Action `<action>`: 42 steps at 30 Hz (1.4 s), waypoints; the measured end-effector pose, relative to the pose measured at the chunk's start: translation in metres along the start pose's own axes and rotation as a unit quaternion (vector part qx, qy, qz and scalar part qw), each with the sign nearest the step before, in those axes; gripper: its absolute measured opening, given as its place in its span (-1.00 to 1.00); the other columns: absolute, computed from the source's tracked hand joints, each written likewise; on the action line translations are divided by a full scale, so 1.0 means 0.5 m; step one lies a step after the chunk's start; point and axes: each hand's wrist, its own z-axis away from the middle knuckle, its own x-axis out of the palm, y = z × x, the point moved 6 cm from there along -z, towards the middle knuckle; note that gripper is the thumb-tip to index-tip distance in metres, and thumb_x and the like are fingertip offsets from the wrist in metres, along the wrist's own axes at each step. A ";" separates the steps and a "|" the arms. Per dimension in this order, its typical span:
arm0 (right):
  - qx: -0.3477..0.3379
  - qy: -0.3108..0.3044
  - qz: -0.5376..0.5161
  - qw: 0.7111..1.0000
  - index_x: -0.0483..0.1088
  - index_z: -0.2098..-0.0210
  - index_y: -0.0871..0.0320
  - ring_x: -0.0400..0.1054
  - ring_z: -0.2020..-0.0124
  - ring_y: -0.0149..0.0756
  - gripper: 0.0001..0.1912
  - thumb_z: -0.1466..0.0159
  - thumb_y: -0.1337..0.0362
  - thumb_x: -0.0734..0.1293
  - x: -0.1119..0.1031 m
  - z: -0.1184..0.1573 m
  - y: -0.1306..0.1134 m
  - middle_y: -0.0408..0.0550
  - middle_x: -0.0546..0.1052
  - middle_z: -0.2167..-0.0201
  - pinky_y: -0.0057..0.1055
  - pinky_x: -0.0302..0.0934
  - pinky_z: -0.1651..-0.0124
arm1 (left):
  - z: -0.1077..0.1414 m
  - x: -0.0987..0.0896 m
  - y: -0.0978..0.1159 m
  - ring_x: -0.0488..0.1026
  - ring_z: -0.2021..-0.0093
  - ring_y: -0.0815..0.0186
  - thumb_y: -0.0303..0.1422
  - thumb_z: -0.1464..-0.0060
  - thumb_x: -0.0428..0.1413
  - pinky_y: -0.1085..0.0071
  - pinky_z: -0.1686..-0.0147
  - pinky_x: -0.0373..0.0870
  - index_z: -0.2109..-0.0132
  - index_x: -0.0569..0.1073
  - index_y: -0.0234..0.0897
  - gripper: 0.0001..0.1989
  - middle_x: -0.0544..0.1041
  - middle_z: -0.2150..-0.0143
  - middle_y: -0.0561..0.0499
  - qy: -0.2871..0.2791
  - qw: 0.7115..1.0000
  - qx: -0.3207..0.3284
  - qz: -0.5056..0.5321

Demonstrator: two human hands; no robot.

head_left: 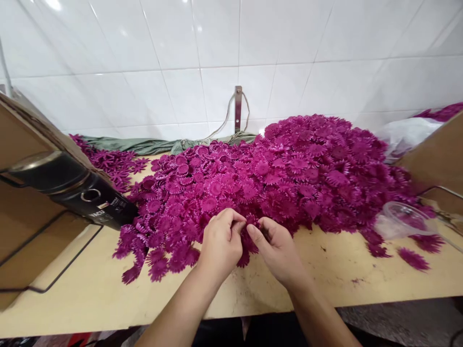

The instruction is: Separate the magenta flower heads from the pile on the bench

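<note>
My left hand (221, 241) and my right hand (273, 250) meet at the front edge of a large heap of magenta artificial flower heads (307, 168). The fingers of both hands are closed in a pinch, fingertips almost touching. Between them shows part of a magenta artificial flower (252, 220), mostly hidden by the fingers and hard to tell from the heap behind it. The flower heads are flat and round with narrow, pointed petals, piled loosely on top of each other.
A black vacuum bottle (90, 195) leans at the left beside a cardboard box (21, 135). At right, a clear plastic tub (401, 221) lies near loose flowers. Green cloth (133, 145) runs along the tiled wall (217, 38). The pale tabletop (108, 289) ends close to my body.
</note>
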 end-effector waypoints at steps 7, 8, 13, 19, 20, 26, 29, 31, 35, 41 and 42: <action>-0.017 -0.069 -0.020 0.997 0.19 0.55 0.13 0.12 0.56 -0.42 -0.76 -0.23 0.20 0.18 0.009 0.038 -0.012 -0.20 0.19 0.61 -0.47 0.07 0.52 | -0.047 -0.178 -0.106 0.32 0.49 0.35 -0.40 -0.01 -0.02 0.41 0.44 0.28 0.38 0.29 -0.24 -0.97 0.35 0.50 0.10 0.296 0.951 -0.093 0.006; -0.030 -0.061 -0.019 0.998 0.24 0.52 0.14 0.18 0.51 -0.39 -0.79 -0.22 0.21 0.19 0.002 0.038 -0.012 -0.16 0.25 0.56 -0.45 0.13 0.47 | -0.053 -0.198 -0.117 0.34 0.46 0.34 -0.37 -0.01 0.00 0.41 0.39 0.30 0.34 0.31 -0.24 -0.95 0.37 0.47 0.09 0.306 0.949 -0.080 0.001; -0.046 -0.017 -0.072 0.996 0.36 0.28 0.12 0.32 0.32 -0.32 -0.88 -0.19 0.28 0.23 -0.028 0.000 -0.018 -0.07 0.42 0.37 -0.38 0.26 0.25 | -0.049 -0.184 -0.111 0.41 0.13 0.19 -0.36 0.02 0.04 0.23 0.06 0.32 0.22 0.40 -0.27 -0.82 0.45 0.21 -0.06 0.150 0.986 -0.001 -0.073; 0.019 0.019 -0.077 0.997 0.34 0.39 0.17 0.25 0.51 -0.37 -0.79 -0.13 0.14 0.26 -0.009 -0.039 0.006 -0.14 0.38 0.55 -0.40 0.22 0.41 | 0.014 -0.102 -0.034 0.42 0.16 0.28 -0.40 -0.11 -0.01 0.33 0.11 0.38 0.15 0.44 -0.26 -0.81 0.48 0.19 -0.05 0.089 0.995 0.048 0.005; 0.020 0.030 -0.064 0.997 0.33 0.42 0.18 0.23 0.52 -0.37 -0.77 -0.13 0.11 0.25 -0.005 -0.040 0.011 -0.14 0.37 0.56 -0.40 0.20 0.42 | 0.019 -0.083 -0.022 0.43 0.19 0.31 -0.39 -0.11 0.00 0.36 0.13 0.39 0.13 0.44 -0.26 -0.80 0.48 0.18 -0.04 0.062 0.997 0.050 0.022; 0.024 0.059 -0.060 0.996 0.19 0.65 0.12 0.12 0.61 -0.42 -0.59 -0.13 -0.04 0.25 0.000 -0.051 0.026 -0.23 0.22 0.69 -0.44 0.08 0.52 | 0.009 -0.011 0.003 0.44 0.14 0.25 -0.37 -0.03 0.11 0.29 0.09 0.37 0.07 0.44 -0.21 -0.73 0.51 0.15 -0.04 0.005 0.997 0.036 0.064; 0.029 0.044 -0.100 0.994 0.22 0.61 0.13 0.15 0.58 -0.41 -0.59 -0.14 -0.06 0.23 0.002 -0.050 0.028 -0.21 0.25 0.65 -0.44 0.11 0.49 | 0.000 -0.002 0.001 0.47 0.17 0.27 -0.45 -0.05 0.05 0.30 0.12 0.38 0.14 0.48 -0.20 -0.78 0.55 0.21 -0.01 0.012 0.997 0.028 0.072; 0.032 0.018 -0.122 0.992 0.31 0.48 0.16 0.23 0.49 -0.38 -0.67 -0.14 0.00 0.25 0.008 -0.044 0.024 -0.15 0.35 0.55 -0.41 0.18 0.40 | -0.004 -0.003 -0.001 0.48 0.20 0.29 -0.50 -0.05 0.00 0.33 0.13 0.37 0.21 0.50 -0.21 -0.78 0.56 0.24 0.00 0.020 0.997 0.027 0.068; 0.039 -0.032 -0.130 0.990 0.34 0.33 0.18 0.30 0.44 -0.35 -0.79 -0.12 0.16 0.30 0.022 -0.017 0.009 -0.09 0.43 0.46 -0.38 0.23 0.35 | -0.026 -0.033 -0.025 0.49 0.30 0.31 -0.48 -0.03 0.00 0.36 0.21 0.38 0.30 0.49 -0.23 -0.83 0.57 0.34 0.03 0.069 0.996 0.000 0.065; 0.035 -0.047 -0.104 0.993 0.40 0.26 0.17 0.34 0.43 -0.34 -0.81 -0.14 0.26 0.26 0.005 0.007 0.005 -0.10 0.46 0.46 -0.38 0.27 0.35 | -0.074 -0.142 -0.087 0.47 0.21 0.27 -0.42 0.02 0.01 0.31 0.11 0.39 0.30 0.42 -0.30 -0.87 0.52 0.28 -0.02 0.237 0.969 -0.034 0.055; 0.030 -0.031 -0.106 0.993 0.40 0.25 0.16 0.34 0.42 -0.34 -0.80 -0.14 0.25 0.25 -0.005 0.004 0.007 -0.09 0.47 0.45 -0.38 0.27 0.33 | -0.078 -0.143 -0.083 0.44 0.11 0.24 -0.46 0.05 0.01 0.26 0.01 0.34 0.27 0.44 -0.29 -0.83 0.51 0.19 -0.05 0.212 0.977 -0.012 0.024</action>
